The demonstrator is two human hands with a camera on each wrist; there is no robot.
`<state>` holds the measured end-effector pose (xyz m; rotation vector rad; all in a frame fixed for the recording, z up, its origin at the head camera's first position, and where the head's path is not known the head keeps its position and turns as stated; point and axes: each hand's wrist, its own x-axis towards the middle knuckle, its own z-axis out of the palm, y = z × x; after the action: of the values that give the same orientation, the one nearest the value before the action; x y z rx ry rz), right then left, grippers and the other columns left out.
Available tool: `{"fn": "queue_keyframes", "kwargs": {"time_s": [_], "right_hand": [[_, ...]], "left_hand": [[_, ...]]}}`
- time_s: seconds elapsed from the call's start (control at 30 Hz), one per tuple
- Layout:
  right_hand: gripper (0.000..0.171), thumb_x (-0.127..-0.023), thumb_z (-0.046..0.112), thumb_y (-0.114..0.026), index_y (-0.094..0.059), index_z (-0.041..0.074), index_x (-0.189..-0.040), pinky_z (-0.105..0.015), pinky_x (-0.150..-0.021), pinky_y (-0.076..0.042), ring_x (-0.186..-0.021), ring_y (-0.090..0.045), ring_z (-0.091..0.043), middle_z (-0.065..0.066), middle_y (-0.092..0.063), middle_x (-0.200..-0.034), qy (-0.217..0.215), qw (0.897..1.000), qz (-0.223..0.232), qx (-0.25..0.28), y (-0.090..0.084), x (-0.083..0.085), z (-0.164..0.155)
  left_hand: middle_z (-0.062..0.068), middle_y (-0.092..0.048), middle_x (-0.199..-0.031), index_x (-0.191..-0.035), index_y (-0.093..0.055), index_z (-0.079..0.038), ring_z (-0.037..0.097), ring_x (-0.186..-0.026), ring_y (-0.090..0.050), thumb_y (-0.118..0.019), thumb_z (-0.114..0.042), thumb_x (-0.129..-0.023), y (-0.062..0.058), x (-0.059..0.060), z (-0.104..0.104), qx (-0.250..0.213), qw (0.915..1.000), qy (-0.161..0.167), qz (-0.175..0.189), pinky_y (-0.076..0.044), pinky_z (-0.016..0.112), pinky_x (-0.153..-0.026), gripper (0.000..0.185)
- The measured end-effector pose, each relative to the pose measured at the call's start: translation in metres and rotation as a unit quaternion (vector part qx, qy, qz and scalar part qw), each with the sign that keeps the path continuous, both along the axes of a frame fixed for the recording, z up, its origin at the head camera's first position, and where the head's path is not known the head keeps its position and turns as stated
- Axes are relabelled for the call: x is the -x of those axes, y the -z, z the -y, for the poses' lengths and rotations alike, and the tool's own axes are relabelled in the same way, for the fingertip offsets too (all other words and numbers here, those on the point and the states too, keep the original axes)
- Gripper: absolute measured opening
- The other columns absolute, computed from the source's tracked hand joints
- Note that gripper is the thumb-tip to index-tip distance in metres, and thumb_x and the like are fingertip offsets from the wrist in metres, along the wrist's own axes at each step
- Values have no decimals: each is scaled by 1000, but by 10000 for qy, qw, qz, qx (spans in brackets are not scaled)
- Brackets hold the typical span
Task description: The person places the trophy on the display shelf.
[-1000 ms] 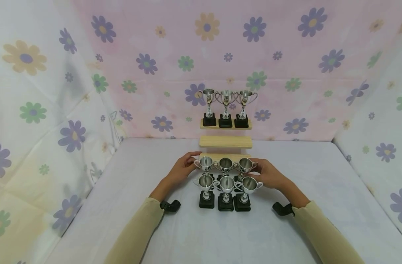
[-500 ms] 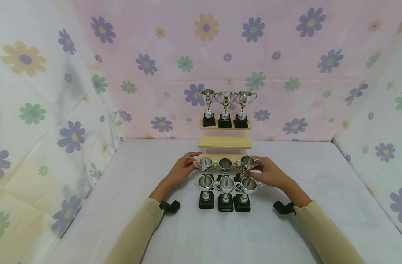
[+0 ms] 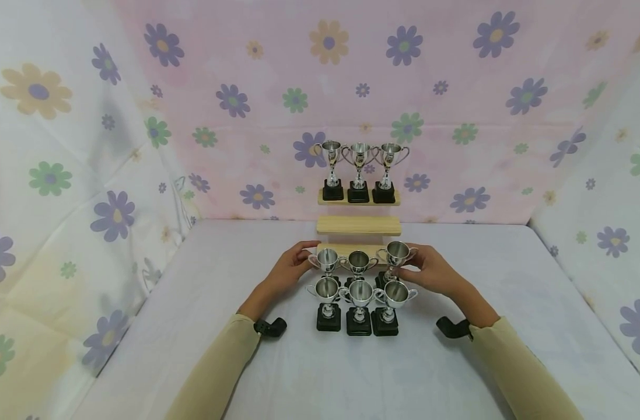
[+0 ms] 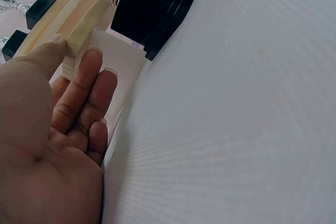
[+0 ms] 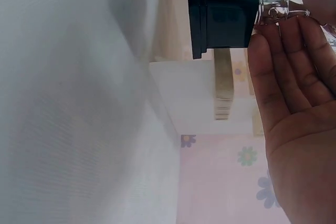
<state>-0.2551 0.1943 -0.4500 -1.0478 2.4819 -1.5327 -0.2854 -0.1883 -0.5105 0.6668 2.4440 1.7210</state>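
My right hand [image 3: 430,269] grips a small silver trophy cup [image 3: 397,253] by its stem, thumb on one side and fingers on the other. In the right wrist view its black base [image 5: 223,14] hangs apart from the white table. My left hand [image 3: 290,267] is at the left end of the tiered wooden shelf [image 3: 359,224]. In the left wrist view its thumb [image 4: 50,53] presses the shelf board's end, with the index finger partly hidden behind. Two trophies, one left [image 3: 327,260] and one middle [image 3: 359,262], stand before the lowest board.
A front row of trophies stands nearer me: left [image 3: 328,318], middle [image 3: 359,321] and right [image 3: 385,322]. Three more trophies, among them a middle one [image 3: 359,191], stand on the top board. Flowered cloth [image 3: 235,151] hangs behind and at both sides of the table [image 3: 193,291].
My right hand has lifted the right trophy of the back row up and slightly to the right, off its place beside the middle one. The left hand has stayed at the shelf.
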Motion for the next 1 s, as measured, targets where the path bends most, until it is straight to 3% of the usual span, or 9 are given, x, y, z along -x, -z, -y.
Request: {"fn": "queue_keyframes", "kwargs": {"time_s": [0.27,0.47,0.6,0.77,1.0], "right_hand": [[20,-94,0,-77,-74,0,-114,-27,-94,-55,-101,-72,-17,-7,-78,-104,50,10000,-24,82,-7,-1,0],[14,-92,-8,-75,-74,-4,-105,-25,-92,-56,-97,-72,-9,-15,-77,-101,-30,9991,-65,409,-13,1,0],[14,-93,-8,-73,-73,-6,-107,-24,-94,-55,-99,-73,-12,-18,-77,-103,25,9989,17,459,-19,3,-2],[20,-94,-6,-72,-70,-8,-114,-23,-95,-54,-102,-73,-16,-18,-75,-108,151,9989,105,422,-32,6,-2],[20,-94,-5,-72,-69,-11,-113,-25,-94,-56,-101,-73,-17,-23,-72,-108,138,9992,-26,363,-46,16,1]], "left_hand": [[10,-76,-105,-155,-52,-10,21,-94,-65,-62,-13,-109,0,-1,0,20,10000,-41,-40,-43,28,-85,47],[10,-75,-104,-155,-51,-10,14,-82,-59,-62,-13,-109,0,-1,0,9,10000,-14,-38,-42,26,-75,47],[10,-75,-105,-155,-51,-10,13,-88,-65,-62,-13,-109,0,0,-1,-33,10000,8,-22,-45,26,-81,47],[10,-75,-105,-155,-52,-11,19,-97,-69,-63,-14,-109,-1,0,-1,-57,10000,6,22,-45,28,-90,47],[11,-75,-105,-155,-52,-10,24,-93,-65,-63,-13,-109,-1,0,-1,-69,10000,-17,61,-43,27,-82,48]]}}
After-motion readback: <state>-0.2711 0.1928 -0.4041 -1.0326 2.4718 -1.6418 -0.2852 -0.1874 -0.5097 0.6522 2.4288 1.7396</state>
